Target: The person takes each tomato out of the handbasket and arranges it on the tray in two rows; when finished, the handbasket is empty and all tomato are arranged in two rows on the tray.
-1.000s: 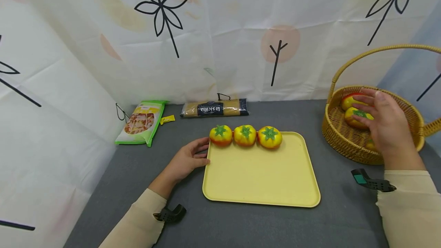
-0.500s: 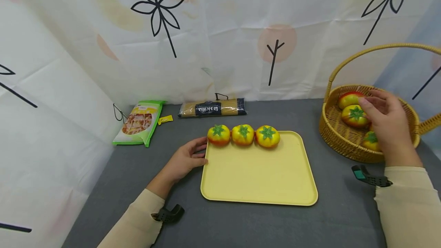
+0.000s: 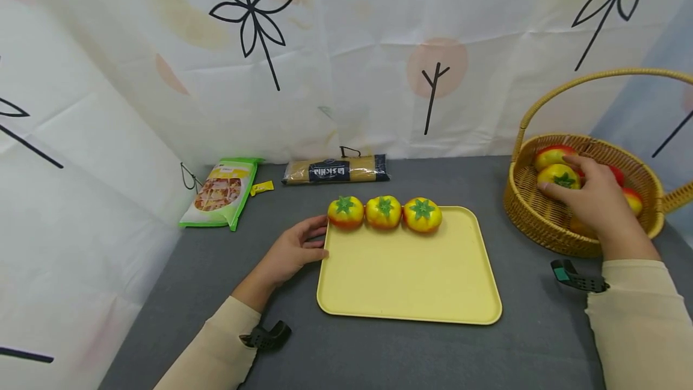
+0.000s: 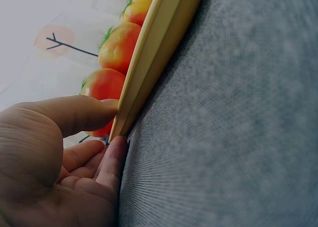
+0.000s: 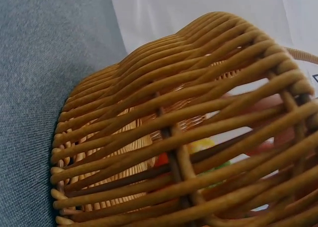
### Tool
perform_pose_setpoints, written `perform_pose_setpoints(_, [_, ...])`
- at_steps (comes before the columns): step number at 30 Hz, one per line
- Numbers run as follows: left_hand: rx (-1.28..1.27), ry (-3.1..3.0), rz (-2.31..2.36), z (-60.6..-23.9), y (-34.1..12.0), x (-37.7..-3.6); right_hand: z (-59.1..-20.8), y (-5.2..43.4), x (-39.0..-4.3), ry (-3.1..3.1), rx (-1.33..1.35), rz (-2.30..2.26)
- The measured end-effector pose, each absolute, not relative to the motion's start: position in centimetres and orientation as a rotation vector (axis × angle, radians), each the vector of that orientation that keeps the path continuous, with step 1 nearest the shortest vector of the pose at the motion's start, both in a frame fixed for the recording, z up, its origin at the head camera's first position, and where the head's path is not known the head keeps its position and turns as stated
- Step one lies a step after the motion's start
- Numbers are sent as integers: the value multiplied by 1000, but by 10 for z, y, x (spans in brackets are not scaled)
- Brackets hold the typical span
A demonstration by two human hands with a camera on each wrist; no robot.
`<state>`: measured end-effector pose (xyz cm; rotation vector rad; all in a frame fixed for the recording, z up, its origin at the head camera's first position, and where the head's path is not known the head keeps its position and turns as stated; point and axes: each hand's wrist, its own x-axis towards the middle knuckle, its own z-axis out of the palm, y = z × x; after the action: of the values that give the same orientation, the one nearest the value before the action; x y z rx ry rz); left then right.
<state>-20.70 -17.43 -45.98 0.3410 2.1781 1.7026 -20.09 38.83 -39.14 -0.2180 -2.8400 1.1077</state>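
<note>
Head view: right hand (image 3: 598, 200) curls over a yellow-red toy tomato (image 3: 559, 177) in the woven wicker basket (image 3: 533, 215) at three o'clock; left hand (image 3: 295, 251) pinches the flat yellow tray's (image 3: 411, 275) nine-o'clock edge. Better to grip the tomato squarely, clearing the basket's rim

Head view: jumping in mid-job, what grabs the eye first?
Three tomatoes in a row along the far edge of the yellow tray at centre. The left hand holds the tray's left edge. At right, the right hand reaches into the wicker basket and touches a tomato there.
</note>
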Motion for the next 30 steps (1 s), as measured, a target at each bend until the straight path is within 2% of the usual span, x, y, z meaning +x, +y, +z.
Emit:
perform_pose_setpoints(5, [333,2174,1705,-460,-174,-207,-396,390,-205,-2966,-104,920])
perform_pose_setpoints(15, [319,2171,1704,-459,-173,-207,-400,390,-213,-3087,54,834])
perform_pose_setpoints(30, [329,2184,1695,-460,-173,-208,-400,381,-207,-2834,112,901])
